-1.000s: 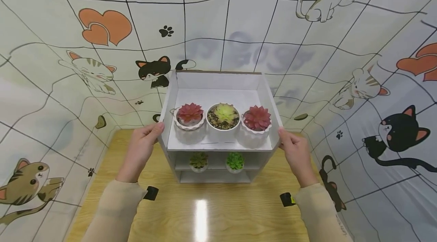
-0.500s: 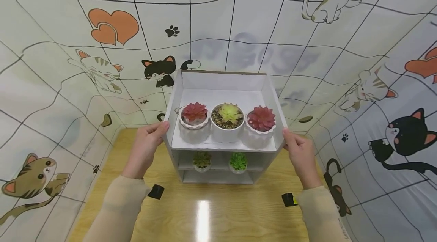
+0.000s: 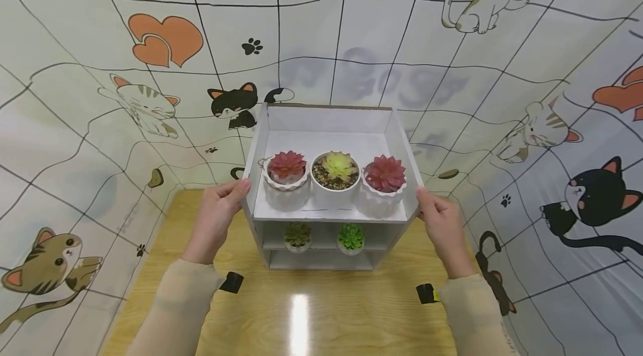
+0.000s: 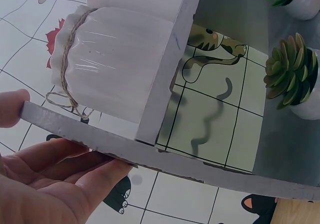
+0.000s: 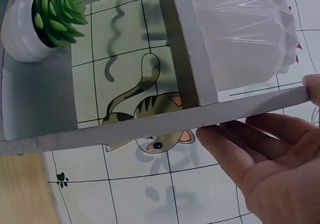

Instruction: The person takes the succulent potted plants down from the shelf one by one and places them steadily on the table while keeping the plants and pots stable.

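One left hand (image 3: 213, 219) and one right hand (image 3: 443, 230) are gripping opposite sides of the white shelf (image 3: 324, 141), centred between them mid-frame.

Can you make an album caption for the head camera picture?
Two hands grip a white shelf holding five potted plants, three above, two below.

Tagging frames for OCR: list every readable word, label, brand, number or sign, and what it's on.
Nothing legible.
Right sleeve: small print, too small to read.
Wall: faint letter-like marks, too blurred to read.
Yellow patch by the right cuff: too small to tell.
Shelf, pots: no text seen.
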Motion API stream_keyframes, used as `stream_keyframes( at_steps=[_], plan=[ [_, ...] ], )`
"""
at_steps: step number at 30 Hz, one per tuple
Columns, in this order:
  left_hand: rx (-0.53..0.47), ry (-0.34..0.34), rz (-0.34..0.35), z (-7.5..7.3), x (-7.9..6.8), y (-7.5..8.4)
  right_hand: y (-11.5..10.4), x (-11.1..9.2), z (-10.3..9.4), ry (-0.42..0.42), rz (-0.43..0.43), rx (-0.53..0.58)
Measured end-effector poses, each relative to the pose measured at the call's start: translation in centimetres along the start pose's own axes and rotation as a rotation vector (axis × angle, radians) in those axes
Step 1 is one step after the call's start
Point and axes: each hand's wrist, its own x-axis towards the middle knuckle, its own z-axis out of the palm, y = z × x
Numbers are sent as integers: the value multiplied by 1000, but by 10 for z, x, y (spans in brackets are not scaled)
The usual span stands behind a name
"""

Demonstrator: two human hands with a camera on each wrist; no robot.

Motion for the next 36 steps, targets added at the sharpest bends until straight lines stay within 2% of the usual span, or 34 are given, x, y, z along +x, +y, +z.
stream_keyframes(
  at_steps=[3,6,21,26,31,36],
  plan=[
    [6,3,11,0,0,-1,-4,-1,-2,-14,10,-51],
    [14,7,18,-1,0,-1,-9,-2,-3,1,-22,-134],
    [30,4,18,0,4,-4,-42,-11,2,159,-443,-396],
    [37,2,28,-1,4,-4,-52,-14,5,179,-555,-425],
    [40,2,29,-2,4,-4,-61,-16,7,165,-602,-457],
    [45,6,24,-2,4,-4,-68,-15,8,129,-592,-476]
  ],
)
